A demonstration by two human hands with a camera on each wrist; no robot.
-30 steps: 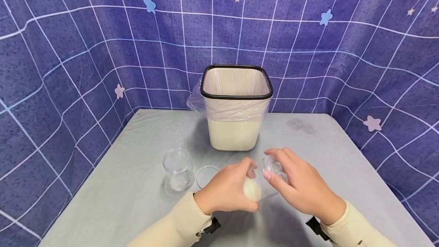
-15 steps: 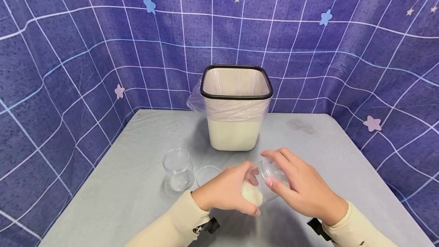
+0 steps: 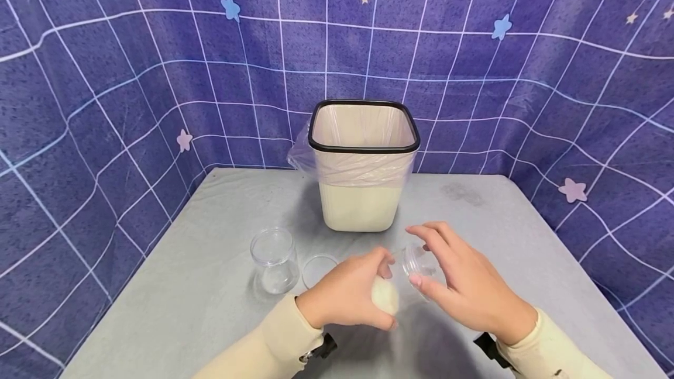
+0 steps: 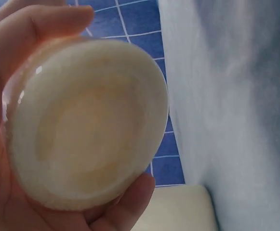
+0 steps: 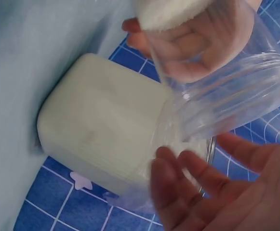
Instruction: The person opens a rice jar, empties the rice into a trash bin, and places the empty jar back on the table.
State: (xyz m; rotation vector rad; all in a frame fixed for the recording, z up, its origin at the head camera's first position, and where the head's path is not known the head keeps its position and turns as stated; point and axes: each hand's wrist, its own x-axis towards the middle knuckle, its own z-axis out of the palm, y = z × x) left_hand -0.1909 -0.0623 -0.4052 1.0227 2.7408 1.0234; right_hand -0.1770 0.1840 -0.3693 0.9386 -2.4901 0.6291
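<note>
My left hand (image 3: 350,291) grips a clear plastic jar (image 5: 212,53) around its base end. The jar is tilted over to the right, with white, grainy-looking contents (image 3: 385,296) gathered at the base. In the left wrist view the pale round base (image 4: 94,127) faces the camera. My right hand (image 3: 468,285) is at the jar's ridged mouth end, thumb and fingers spread around it. The right wrist view shows these fingertips (image 5: 166,175) apart from the plastic. Whether a lid covers the mouth, I cannot tell.
A second clear jar (image 3: 274,262) stands on the grey tabletop (image 3: 210,227), left of my hands. Next to it lies a clear round lid (image 3: 319,268), partly behind my left hand. Behind stands a cream bin (image 3: 360,206) with a black rim and plastic liner.
The right fingers have loosened from the jar's mouth end and spread wider. The white contents have shifted slightly inside the jar, which stays in the left hand.
</note>
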